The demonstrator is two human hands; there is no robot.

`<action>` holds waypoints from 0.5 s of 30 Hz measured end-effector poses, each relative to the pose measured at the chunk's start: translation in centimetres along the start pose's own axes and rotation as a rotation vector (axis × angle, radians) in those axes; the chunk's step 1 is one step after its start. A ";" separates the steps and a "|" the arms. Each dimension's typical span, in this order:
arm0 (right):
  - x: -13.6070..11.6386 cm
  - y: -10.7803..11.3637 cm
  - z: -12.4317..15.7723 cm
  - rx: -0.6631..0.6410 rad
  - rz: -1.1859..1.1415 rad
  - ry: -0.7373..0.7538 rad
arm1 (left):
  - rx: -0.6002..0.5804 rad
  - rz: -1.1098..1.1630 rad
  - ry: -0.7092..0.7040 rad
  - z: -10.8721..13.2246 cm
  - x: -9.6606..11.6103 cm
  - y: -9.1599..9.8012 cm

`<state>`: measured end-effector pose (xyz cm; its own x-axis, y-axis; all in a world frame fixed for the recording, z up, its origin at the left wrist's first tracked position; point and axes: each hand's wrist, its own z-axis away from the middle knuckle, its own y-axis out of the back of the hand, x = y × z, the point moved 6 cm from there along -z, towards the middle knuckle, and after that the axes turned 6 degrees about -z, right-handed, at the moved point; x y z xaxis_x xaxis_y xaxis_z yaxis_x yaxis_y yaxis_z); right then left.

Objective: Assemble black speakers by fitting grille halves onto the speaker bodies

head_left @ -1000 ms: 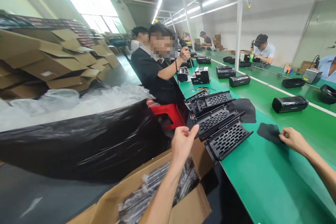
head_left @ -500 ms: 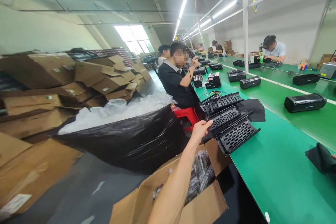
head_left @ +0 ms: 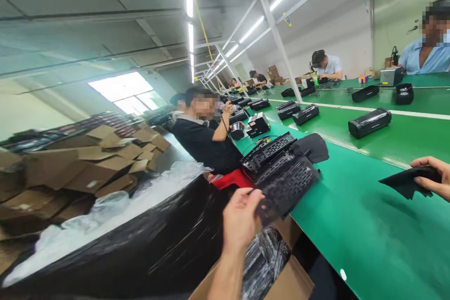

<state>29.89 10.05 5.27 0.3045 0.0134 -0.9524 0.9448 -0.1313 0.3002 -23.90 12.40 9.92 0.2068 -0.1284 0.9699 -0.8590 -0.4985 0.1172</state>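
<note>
Black cloth (head_left: 404,183) sits pinched in the right hand (head_left: 431,179) at 3 o'clock, well apart from the left hand (head_left: 241,222) by a slotted panel (head_left: 286,190) at 6 o'clock, and a weak pinch could let it fall.

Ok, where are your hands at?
Left hand at edge of slotted black plastic grille. Right hand holding limp black sheet. Nothing in the way.

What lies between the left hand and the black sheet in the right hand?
In the head view: black perforated panels, then green workbench, from the left hand to the sheet in the right hand.
</note>
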 end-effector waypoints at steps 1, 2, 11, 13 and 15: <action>-1.1 0.0 0.7 -0.002 -0.003 0.014 | -0.130 -0.012 0.048 2.4 -0.9 -2.7; -2.3 -0.1 1.4 -0.012 -0.021 0.029 | -0.241 -0.019 0.097 4.9 -2.0 -5.5; -5.6 -6.1 5.4 -0.329 -0.379 -0.071 | -0.811 -0.271 0.117 15.5 -5.4 -18.1; -3.6 -6.9 6.0 -0.361 -0.246 -0.125 | -0.794 -0.445 -0.056 14.6 -4.2 -17.5; -2.1 -6.9 6.6 -0.371 -0.041 -0.108 | -0.756 -0.567 -0.209 14.0 -3.2 -16.7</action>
<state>21.93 4.35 4.90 0.2701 -0.0956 -0.9581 0.9413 0.2353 0.2419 -3.67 9.11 1.92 0.6999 -0.2254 0.6777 -0.6649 0.1408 0.7336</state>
